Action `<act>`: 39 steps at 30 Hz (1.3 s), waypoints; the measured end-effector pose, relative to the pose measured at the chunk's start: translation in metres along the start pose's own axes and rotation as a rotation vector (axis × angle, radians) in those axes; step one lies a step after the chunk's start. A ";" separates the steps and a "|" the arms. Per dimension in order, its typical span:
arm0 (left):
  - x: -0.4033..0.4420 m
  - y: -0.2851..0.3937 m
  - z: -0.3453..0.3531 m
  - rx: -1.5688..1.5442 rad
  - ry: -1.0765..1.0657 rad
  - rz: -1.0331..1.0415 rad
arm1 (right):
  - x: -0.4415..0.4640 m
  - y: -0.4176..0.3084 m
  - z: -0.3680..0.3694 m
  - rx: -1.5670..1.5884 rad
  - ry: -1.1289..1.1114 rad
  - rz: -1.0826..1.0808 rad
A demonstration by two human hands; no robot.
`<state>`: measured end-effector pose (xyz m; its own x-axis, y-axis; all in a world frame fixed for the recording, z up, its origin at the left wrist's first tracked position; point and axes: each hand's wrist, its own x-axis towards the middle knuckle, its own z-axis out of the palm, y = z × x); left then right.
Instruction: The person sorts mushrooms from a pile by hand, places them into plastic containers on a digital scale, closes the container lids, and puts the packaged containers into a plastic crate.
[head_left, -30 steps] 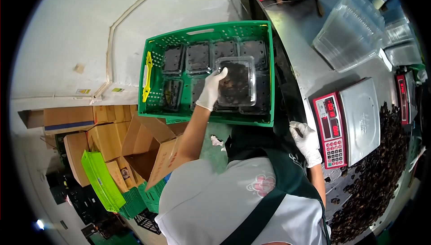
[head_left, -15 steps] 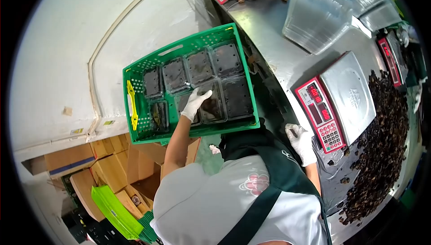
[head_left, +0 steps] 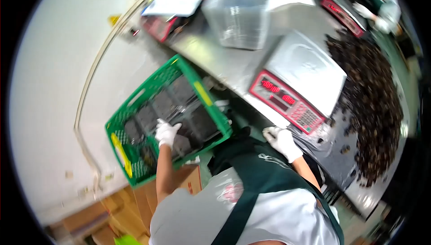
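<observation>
My left hand (head_left: 167, 133), in a white glove, is over the clear plastic boxes (head_left: 162, 103) inside a green crate (head_left: 148, 82). Its fingers are spread and it grips nothing; whether it touches a lid I cannot tell. The boxes hold something dark and sit in rows. My right hand (head_left: 283, 144), also gloved, is beside the table edge, just below a red and silver scale (head_left: 310, 72). Its fingers are curled in, with nothing visible in them. Red digits glow on the scale, whose plate carries nothing.
A heap of dark brown pieces (head_left: 372, 106) spreads over the metal table (head_left: 287, 18). Stacked clear trays (head_left: 240, 16), a clipboard with paper (head_left: 177, 0) and another scale (head_left: 343, 14) lie farther back. A co-worker's gloved hand (head_left: 362, 10) is near that scale. Cardboard (head_left: 188, 180) is below the crate.
The view has turned, so crate, table and scale appear rotated and shifted left. My left hand stays over the boxes, now nearer the crate's middle. My right hand remains by the table edge.
</observation>
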<state>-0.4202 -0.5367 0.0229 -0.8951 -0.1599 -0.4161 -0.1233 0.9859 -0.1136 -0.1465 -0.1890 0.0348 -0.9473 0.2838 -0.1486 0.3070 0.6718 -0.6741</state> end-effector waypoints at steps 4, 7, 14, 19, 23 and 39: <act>0.013 0.079 -0.055 -0.451 0.563 0.926 | -0.018 0.002 -0.021 0.000 0.097 -0.007; -0.033 0.172 -0.127 -0.608 0.690 1.183 | -0.031 0.022 -0.024 -0.053 0.201 -0.023; -0.030 0.316 -0.206 -0.140 1.105 1.350 | -0.082 0.047 -0.051 -0.034 0.278 0.212; 0.027 0.347 -0.220 -0.188 0.768 1.546 | -0.122 0.068 -0.062 -0.017 0.342 0.359; 0.008 0.346 -0.238 -0.268 0.617 1.394 | -0.147 0.089 -0.064 0.009 0.386 0.424; -0.139 0.376 -0.176 -0.426 0.931 1.637 | -0.194 0.152 -0.095 0.009 0.486 0.493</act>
<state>-0.4171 -0.1345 0.1968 -0.1255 0.7221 0.6803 0.9921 0.0952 0.0820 0.0925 -0.0768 0.0302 -0.5485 0.8302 -0.0995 0.6884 0.3808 -0.6173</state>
